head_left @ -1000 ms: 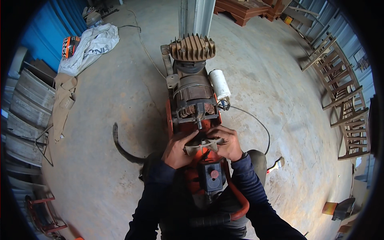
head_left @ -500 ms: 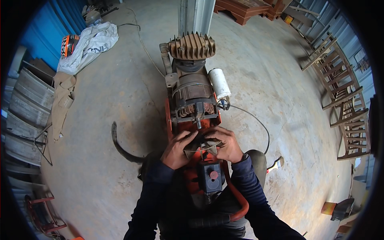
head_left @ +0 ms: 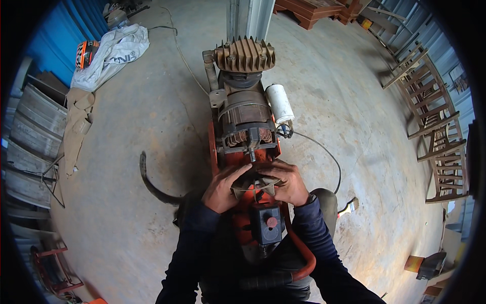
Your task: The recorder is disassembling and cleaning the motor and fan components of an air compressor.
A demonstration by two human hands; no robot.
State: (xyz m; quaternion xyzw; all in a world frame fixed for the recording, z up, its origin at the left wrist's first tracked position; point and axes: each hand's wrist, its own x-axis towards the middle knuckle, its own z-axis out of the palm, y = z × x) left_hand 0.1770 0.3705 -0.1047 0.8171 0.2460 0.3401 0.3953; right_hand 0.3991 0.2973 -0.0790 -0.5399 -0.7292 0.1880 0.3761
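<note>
Work spot: a dull-grey, round, vaned fan (head_left: 257,182) sits just beside the slim, silvery metal shaft (head_left: 253,154); contact is unclear.
Left edge: the bare left hand (head_left: 221,189) holds it, index finger extended.
Right edge: the bare right hand (head_left: 290,184) holds it, fingers curled over.
Vane care: even, two-sided pressure, square to the shaft, probably avoids bending.

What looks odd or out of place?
The motor looks uncovered at its near end: copper windings and a shaft are exposed. A finned part is held between left hand and right hand. A paintbrush lies on the floor.
</note>
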